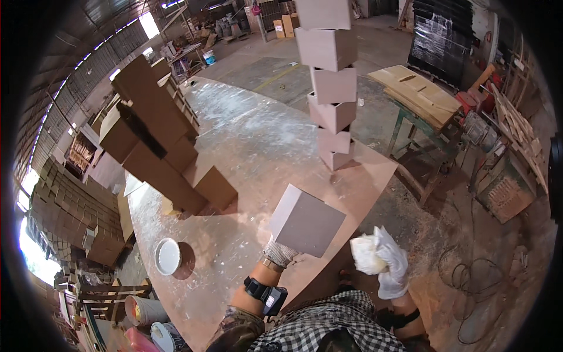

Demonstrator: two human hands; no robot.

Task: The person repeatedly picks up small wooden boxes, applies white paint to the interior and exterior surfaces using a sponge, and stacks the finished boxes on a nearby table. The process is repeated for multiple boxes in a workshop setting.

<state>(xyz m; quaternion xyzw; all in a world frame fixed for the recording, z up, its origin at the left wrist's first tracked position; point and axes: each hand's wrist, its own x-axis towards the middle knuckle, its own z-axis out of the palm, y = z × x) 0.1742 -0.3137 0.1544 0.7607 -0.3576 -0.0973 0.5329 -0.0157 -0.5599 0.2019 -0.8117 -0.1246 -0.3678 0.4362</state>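
Left hand (281, 252) against grey box (312, 225), grip unclear; right hand (394, 268) curled around white wad (366, 256)

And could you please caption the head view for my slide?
Gloved left hand holds a grey box, right hand a white wad; stacked boxes beyond.

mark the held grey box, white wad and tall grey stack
held grey box (311, 225): head view, broad darker face
white wad (366, 254): head view, front surface
tall grey stack (333, 86): head view, a middle box

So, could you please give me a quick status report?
Left hand holding grey box; right hand gripping white wad; stacked boxes beyond, clear of both hands.
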